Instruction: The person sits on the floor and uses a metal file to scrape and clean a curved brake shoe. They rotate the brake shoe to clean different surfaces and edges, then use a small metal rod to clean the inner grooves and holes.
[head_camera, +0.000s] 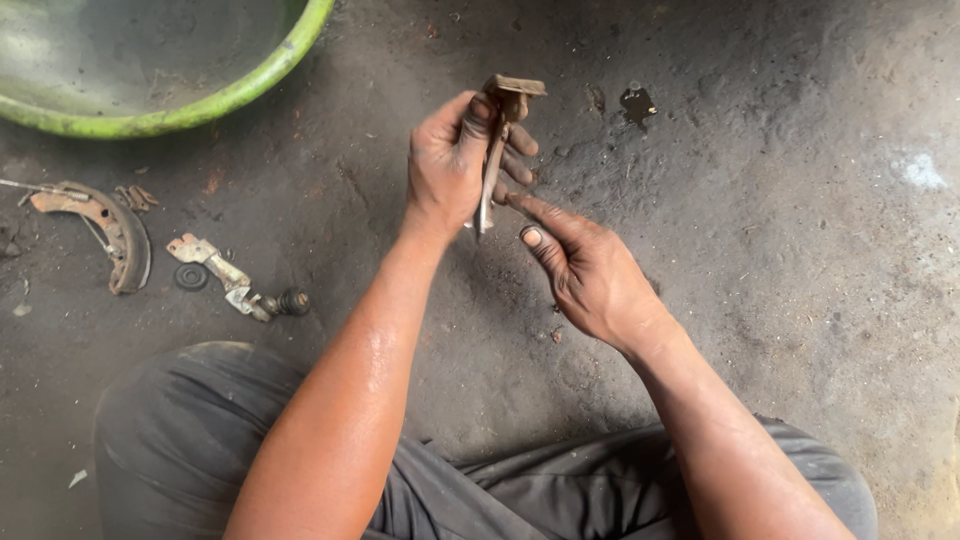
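Left-hand (450, 160) grip on bracket (503, 130)

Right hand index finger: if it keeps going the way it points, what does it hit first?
Probably the metal part held upright in the left hand. The right hand points its index up-left at the part's lower end, nearly touching; depth is unclear, so it might slip past to the left palm.

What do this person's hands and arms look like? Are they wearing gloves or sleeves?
No gloves and no sleeves. Both forearms are bare up to the edge of the picture. The left hand and right hand are smeared with dark grime, thickest on the fingers. The left forearm looks shiny, as if wet or oily. No watch, rings or bands show. Grey trousers cover the legs.
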